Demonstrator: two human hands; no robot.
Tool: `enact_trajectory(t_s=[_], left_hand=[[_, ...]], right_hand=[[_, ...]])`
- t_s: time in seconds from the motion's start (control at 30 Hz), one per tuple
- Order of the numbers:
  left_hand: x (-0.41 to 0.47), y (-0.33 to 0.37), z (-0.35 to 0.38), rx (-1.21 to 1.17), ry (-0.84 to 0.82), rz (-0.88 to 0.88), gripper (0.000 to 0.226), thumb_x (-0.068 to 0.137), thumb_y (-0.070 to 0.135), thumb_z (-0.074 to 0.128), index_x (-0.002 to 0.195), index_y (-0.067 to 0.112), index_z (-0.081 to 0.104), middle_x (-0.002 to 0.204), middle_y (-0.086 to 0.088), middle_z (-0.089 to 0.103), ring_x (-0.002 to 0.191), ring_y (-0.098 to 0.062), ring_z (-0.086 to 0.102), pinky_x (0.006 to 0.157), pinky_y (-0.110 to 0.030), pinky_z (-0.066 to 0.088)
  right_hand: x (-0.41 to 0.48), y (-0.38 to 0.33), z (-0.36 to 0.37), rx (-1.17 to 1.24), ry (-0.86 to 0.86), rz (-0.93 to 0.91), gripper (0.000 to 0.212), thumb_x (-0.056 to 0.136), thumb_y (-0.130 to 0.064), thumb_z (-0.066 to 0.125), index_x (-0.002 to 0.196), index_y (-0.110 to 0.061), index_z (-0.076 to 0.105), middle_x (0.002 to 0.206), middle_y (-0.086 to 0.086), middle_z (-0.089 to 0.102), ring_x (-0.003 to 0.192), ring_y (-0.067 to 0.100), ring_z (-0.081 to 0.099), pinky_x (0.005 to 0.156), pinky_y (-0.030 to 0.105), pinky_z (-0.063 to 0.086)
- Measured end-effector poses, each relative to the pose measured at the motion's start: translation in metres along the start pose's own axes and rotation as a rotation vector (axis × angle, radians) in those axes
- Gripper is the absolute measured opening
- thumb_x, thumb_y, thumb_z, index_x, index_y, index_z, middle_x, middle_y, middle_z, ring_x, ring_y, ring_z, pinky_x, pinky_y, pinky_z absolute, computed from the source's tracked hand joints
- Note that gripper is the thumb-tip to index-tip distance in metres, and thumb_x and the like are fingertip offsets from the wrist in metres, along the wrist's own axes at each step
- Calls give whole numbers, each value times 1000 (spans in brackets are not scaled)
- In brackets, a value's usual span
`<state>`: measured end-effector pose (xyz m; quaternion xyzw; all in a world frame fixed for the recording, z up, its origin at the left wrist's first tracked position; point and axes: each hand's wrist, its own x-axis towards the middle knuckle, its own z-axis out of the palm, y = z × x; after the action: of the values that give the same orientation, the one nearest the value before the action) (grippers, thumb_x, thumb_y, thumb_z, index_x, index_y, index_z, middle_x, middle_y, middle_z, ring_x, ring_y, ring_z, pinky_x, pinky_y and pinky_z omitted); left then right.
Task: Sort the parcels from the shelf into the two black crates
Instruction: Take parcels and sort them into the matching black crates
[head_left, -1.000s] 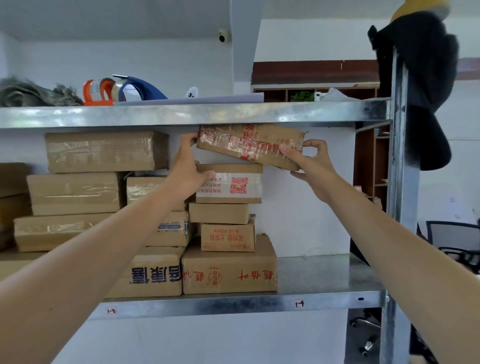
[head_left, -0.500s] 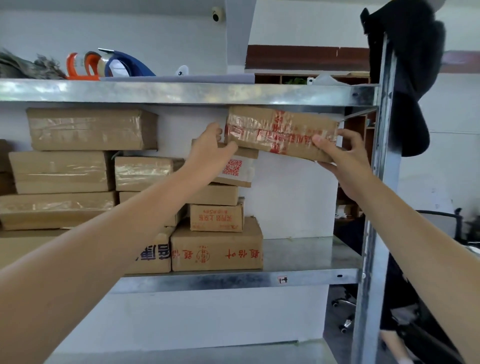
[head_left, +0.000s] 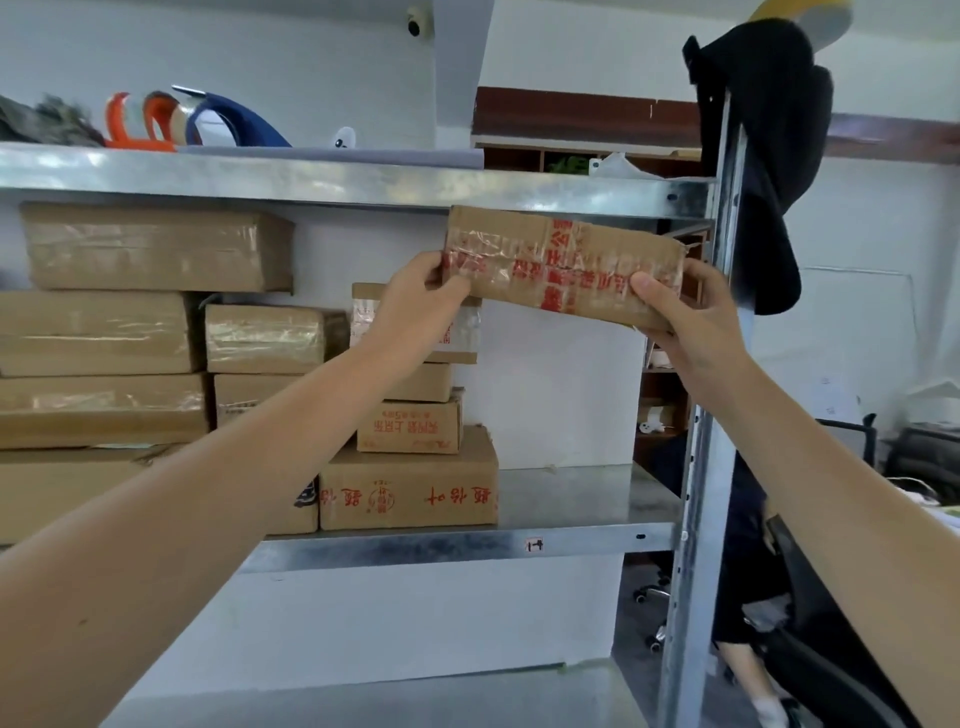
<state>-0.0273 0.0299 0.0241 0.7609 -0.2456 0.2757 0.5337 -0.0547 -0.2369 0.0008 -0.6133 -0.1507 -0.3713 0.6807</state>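
A flat brown cardboard parcel (head_left: 563, 260) with red print and clear tape is held in the air in front of the metal shelf (head_left: 452, 545), just under the upper shelf board. My left hand (head_left: 421, 306) grips its left end and my right hand (head_left: 685, 317) grips its right end, thumbs on the near face. Several more taped cardboard parcels (head_left: 410, 493) stay stacked on the shelf, left of and below the held one. The two black crates are out of view.
The shelf's right upright post (head_left: 696, 467) stands close beside my right hand, with a black garment (head_left: 763, 171) hanging on it. Tape dispensers (head_left: 228, 122) lie on the top board. A person's legs (head_left: 748, 597) and office chairs are beyond the post.
Both hands have drawn the parcel off the top of the stack and carried it to the right and toward me; it now hangs free of the other parcels.
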Motion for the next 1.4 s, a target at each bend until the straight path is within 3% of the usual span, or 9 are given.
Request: enact_trajectory(t_s=[0.17,0.37,0.6,0.73,0.87,0.93,1.0,1.27,1.4], left_hand=[[-35,1,-16,-102,-48,72,34,99,24,51,132,27,58,120,15,66,110,1,60,89,-16,46],[-89,-11,-43,-174,-2,8,35,102,30,49,137,36,51,117,23,63,107,11,58,84,-7,42],[-155,-42,-104,-240,147,-170,19,102,37,47,111,23,56,100,13,66,91,4,63,81,-20,50],[-204,-73,-141,-270,280,-302,23,100,43,51,88,23,47,84,10,55,80,-2,56,85,-35,50],[-262,-104,-191,-254,491,-468,37,82,57,62,72,26,44,68,12,50,79,-15,52,88,-45,50],[-296,-119,-215,-203,570,-521,37,83,55,63,69,27,44,69,9,48,77,-16,49,81,-41,46],[-334,-132,-237,-159,625,-569,36,89,50,63,73,23,46,74,5,50,79,-17,50,79,-40,44],[-474,-122,-321,21,839,-678,16,94,40,62,102,27,65,101,11,69,93,-3,64,84,-26,49],[-536,-115,-363,143,961,-761,17,95,39,61,102,25,66,103,7,70,97,-5,65,89,-30,51]], right_hand=[[-34,-8,-6,-116,-86,12,68,73,-38,82,134,-22,54,125,6,67,112,21,67,97,40,54],[-90,-11,16,-346,-162,26,37,92,-39,62,129,-33,61,109,-20,71,103,-4,64,92,19,50],[-149,-2,78,-307,-194,283,45,90,-67,28,100,-37,61,102,-16,68,103,-1,61,101,26,42],[-190,5,123,-310,-298,299,51,88,-68,39,130,-43,55,120,-22,60,109,-9,56,98,18,42],[-239,20,171,-276,-466,311,36,100,-41,50,132,-57,45,117,-40,53,96,-32,47,77,-4,39],[-265,34,195,-273,-517,340,41,98,-43,53,135,-59,43,133,-23,46,109,-24,44,91,4,37],[-293,47,219,-268,-551,383,43,97,-44,54,138,-54,43,132,-15,43,105,-22,45,82,2,38],[-409,78,317,-164,-654,518,38,93,-34,65,130,-28,62,117,-6,62,100,-2,58,72,8,46],[-459,82,375,-89,-825,551,34,94,-31,65,126,-23,65,110,-9,59,102,1,60,88,17,45]])
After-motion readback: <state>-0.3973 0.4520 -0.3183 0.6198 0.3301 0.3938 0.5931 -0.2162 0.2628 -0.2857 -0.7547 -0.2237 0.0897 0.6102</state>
